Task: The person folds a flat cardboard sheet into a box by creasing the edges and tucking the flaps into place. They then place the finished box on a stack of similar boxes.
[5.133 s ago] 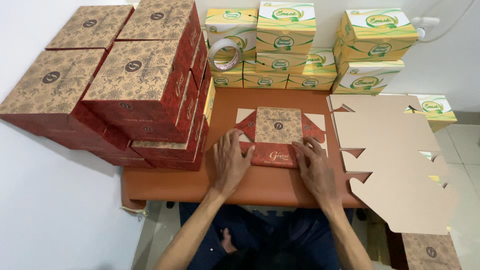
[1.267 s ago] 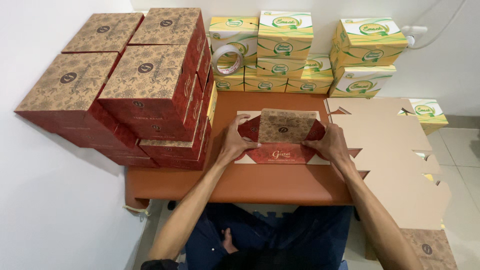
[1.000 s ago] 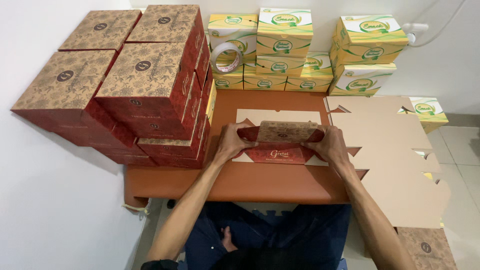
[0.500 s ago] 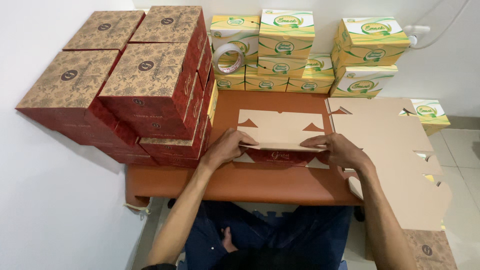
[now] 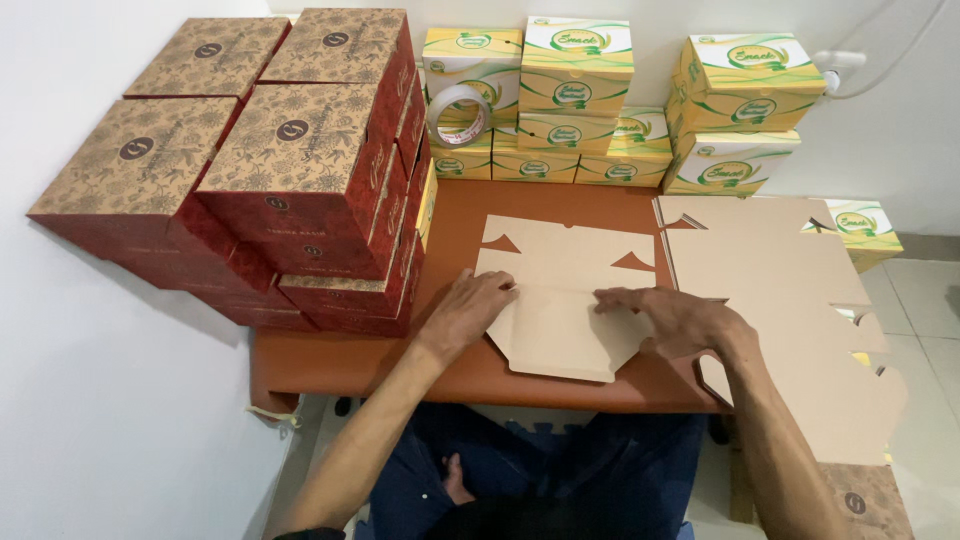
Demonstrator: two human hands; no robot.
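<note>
- The flat brown cardboard box blank, plain side up, lies in the middle of the reddish-brown counter, its near flap folded toward the person.
- The left hand rests flat on the blank's left edge, fingers spread and loose, gripping nothing. The right hand presses palm-down on the right side, fingers stretched along the fold line, also open.
- To crease well, I would judge it best to keep both palms firm along the scored line and press evenly, so the flap bends straight and not askew.
- A stack of unfolded brown blanks lies just to the right, overhanging the counter edge.
- Finished red-and-tan patterned boxes stand stacked at left; yellow-green snack cartons and a roll of clear tape stand behind.
- The printed side of the blank is hidden underneath, and the right forearm is cut off by the frame.
</note>
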